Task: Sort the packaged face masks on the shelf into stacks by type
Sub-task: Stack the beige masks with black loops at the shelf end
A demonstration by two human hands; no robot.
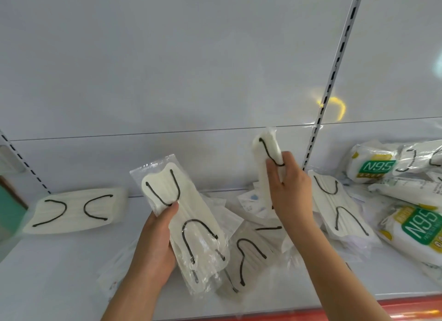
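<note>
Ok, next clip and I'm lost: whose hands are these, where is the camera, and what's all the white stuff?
There is one picture, from a camera worn on a person's head, looking down at a white shelf. No robot: these are bare hands. The left hand grips a clear-wrapped cream mask with black ear loops. The right hand holds up another such mask, seen edge-on. One more lies alone at the left, a loose pile sits in the middle, and green-labelled N95 packs lie at the right.
</note>
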